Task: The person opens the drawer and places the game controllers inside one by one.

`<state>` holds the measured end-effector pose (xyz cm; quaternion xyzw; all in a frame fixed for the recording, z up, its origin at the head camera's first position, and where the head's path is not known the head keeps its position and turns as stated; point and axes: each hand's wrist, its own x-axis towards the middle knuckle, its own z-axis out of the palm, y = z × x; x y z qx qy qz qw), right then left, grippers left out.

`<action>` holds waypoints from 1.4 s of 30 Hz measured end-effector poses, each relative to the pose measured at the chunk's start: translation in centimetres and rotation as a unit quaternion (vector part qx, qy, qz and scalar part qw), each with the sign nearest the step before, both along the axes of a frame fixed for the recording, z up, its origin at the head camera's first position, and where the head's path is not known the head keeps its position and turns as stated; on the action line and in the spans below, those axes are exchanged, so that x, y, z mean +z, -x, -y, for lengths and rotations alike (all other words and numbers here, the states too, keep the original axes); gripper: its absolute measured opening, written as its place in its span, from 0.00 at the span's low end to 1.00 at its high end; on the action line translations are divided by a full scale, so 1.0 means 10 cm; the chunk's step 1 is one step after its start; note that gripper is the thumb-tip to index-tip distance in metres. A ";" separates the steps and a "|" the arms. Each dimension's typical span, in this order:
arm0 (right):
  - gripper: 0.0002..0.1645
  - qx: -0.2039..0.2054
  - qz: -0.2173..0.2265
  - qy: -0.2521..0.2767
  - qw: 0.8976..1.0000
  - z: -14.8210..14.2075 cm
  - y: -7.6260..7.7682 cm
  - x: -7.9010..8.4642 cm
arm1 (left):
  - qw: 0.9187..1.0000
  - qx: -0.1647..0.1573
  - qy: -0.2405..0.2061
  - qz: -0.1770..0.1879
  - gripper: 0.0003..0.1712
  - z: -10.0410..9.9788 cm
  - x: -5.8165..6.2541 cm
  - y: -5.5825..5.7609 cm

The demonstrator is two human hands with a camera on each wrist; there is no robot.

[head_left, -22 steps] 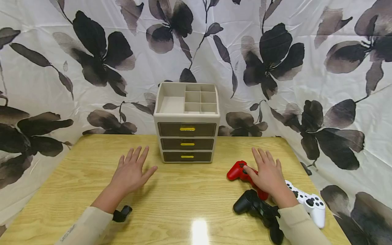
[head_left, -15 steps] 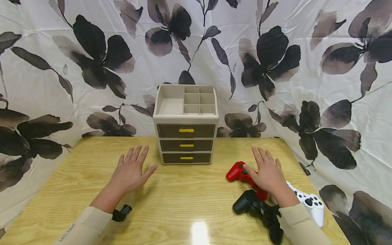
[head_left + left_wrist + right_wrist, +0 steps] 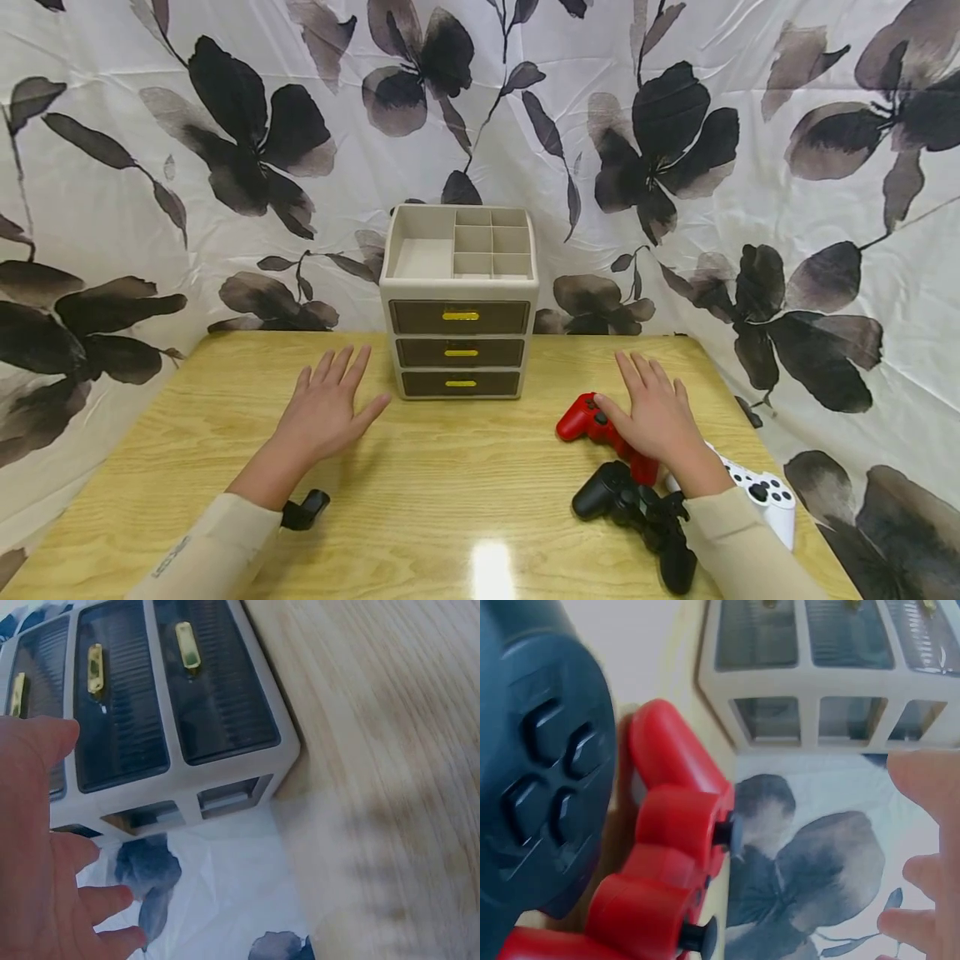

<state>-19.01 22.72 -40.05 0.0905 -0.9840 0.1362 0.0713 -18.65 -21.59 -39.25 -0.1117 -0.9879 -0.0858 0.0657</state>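
Note:
My left hand (image 3: 324, 412) is spread, palm down, over the wooden table (image 3: 450, 483), holding nothing. It is to the front left of a cream desktop organizer (image 3: 459, 290) with three dark drawers and yellow handles. My right hand (image 3: 656, 412), also spread and holding nothing, is over the right side. Beneath it lies a red game controller (image 3: 579, 418), partly hidden by the hand. A black game controller (image 3: 633, 508) lies nearer the front, partly under the sleeve. Behind the right wrist a white game controller (image 3: 776, 500) shows. In the right wrist view the fingers (image 3: 922, 877) are apart from the red controller.
The organizer's top has one large compartment and several small ones; its drawers are closed. Floral fabric (image 3: 525, 150) hangs directly behind the table and along the sides. A small black object (image 3: 305, 510) is beside the left wrist.
The head view shifts slightly. Both hands stay spread, rising only a little in the picture. The organizer and the controllers stay where they are on the table.

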 end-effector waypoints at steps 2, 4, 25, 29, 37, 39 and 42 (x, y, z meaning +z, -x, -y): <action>0.48 0.003 -0.002 0.001 1.000 0.01 0.00 0.02 | 1.000 -0.001 -0.003 -0.004 0.47 -0.01 0.02 0.02; 0.48 0.007 -0.007 0.005 1.000 0.03 0.01 0.04 | 1.000 -0.002 -0.004 -0.010 0.47 -0.01 0.04 0.03; 0.45 0.029 -0.026 0.111 0.993 0.32 0.09 0.19 | 0.993 -0.016 -0.090 -0.074 0.43 -0.01 0.19 0.16; 0.44 0.028 -0.027 0.134 0.990 0.37 0.10 0.20 | 0.991 -0.012 -0.111 -0.073 0.43 -0.02 0.21 0.19; 0.43 0.024 -0.026 0.190 0.981 0.49 0.09 0.23 | 0.986 0.005 -0.150 -0.074 0.41 -0.03 0.24 0.24; 0.43 0.027 -0.030 0.209 0.977 0.52 0.09 0.24 | 0.983 0.009 -0.168 -0.076 0.40 -0.05 0.25 0.26; 0.42 0.036 -0.039 0.245 0.968 0.58 0.10 0.27 | 0.977 0.012 -0.196 -0.082 0.39 -0.07 0.28 0.29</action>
